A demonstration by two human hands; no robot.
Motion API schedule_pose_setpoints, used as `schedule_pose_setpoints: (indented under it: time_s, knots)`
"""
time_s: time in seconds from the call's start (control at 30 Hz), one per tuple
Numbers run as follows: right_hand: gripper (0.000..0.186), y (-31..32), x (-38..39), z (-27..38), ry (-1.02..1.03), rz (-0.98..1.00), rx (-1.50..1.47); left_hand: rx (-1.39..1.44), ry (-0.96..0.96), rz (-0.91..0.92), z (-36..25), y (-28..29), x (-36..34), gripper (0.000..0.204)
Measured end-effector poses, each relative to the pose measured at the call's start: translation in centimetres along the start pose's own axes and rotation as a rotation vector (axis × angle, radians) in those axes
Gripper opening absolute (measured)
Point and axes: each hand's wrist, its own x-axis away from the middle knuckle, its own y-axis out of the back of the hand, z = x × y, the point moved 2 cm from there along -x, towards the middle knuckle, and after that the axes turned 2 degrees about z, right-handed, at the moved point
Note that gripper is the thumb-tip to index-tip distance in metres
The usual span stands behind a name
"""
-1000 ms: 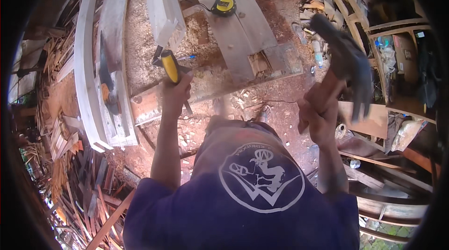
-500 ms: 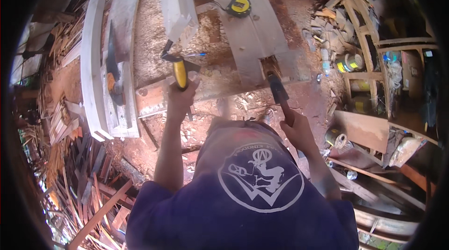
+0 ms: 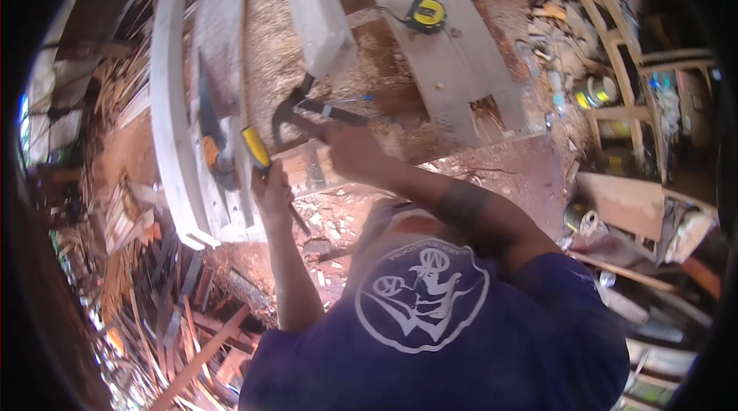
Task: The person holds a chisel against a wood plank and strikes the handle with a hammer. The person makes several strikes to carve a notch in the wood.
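My left hand (image 3: 270,194) is closed on a chisel with a yellow handle (image 3: 255,146). The handle points up and away, and a thin dark shaft shows below my fingers. Across the front of the bench reaches my right hand (image 3: 352,151), gripping the brown handle of a claw hammer (image 3: 284,117). The hammer's dark curved head is just right of the chisel handle, apart from it. Behind the hammer lies a black bar-shaped tool (image 3: 338,112), with a blue pen (image 3: 369,97) beyond it.
A yellow-black tape measure (image 3: 426,14) sits on the right plank (image 3: 453,65), which has a rectangular hole (image 3: 486,115) near its end. A long dark-bladed tool (image 3: 207,107) lies on the left timbers. Offcuts and scrap wood (image 3: 192,311) fill the lower left; shelving (image 3: 615,111) stands right.
My right hand has swung the hammer from the right plank's hole leftward across the bench. The chisel in my left hand has moved left and nearer me. The view has shifted slightly.
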Motion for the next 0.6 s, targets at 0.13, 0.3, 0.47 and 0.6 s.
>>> schedule_pose_setpoints:
  time_s: [0.13, 0.3, 0.47, 0.6]
  knots:
    - [0.017, 4.2, 4.9, 0.7, -0.029, 0.000, -0.151, 0.015, -0.013, 0.064, 1.6, 1.4, -2.1, 0.021]
    - [0.032, 11.8, 20.3, -9.5, -0.841, -0.599, -0.166, -0.033, 0.022, 0.183, 0.2, 0.9, -5.5, 0.018]
    - [0.046, 14.0, 17.5, -13.9, -0.919, -0.722, -0.322, -0.118, -0.084, 0.368, -4.2, -4.5, -7.1, 0.019]
    - [0.044, 11.5, 17.6, -12.6, -0.784, -0.810, -0.053, -0.174, -0.213, 0.570, -6.4, -8.7, -6.2, 0.018]
